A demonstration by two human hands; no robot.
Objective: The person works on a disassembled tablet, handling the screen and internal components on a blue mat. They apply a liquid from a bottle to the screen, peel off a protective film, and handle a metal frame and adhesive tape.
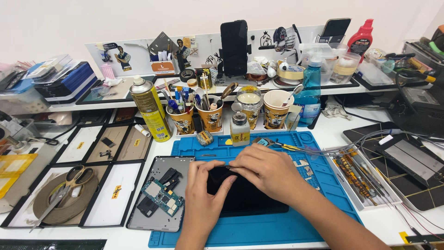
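A black tablet screen panel (249, 201) lies flat on the blue work mat (259, 229). My left hand (203, 192) rests on its left end, thumb pressed onto the glass. My right hand (270, 171) covers its top edge, fingers curled down on a small piece I cannot make out. Just left of the panel lies the opened grey tablet back (159, 222) with a green circuit board (162, 194) inside it.
Paper cups of tools (212, 115), a yellow spray can (150, 109) and a small liquid dispenser bottle (239, 128) stand behind the mat. A tray of screwdrivers (356, 178) sits right. Scissors on a tape roll (69, 185) lie left. A phone (234, 46) stands on the shelf.
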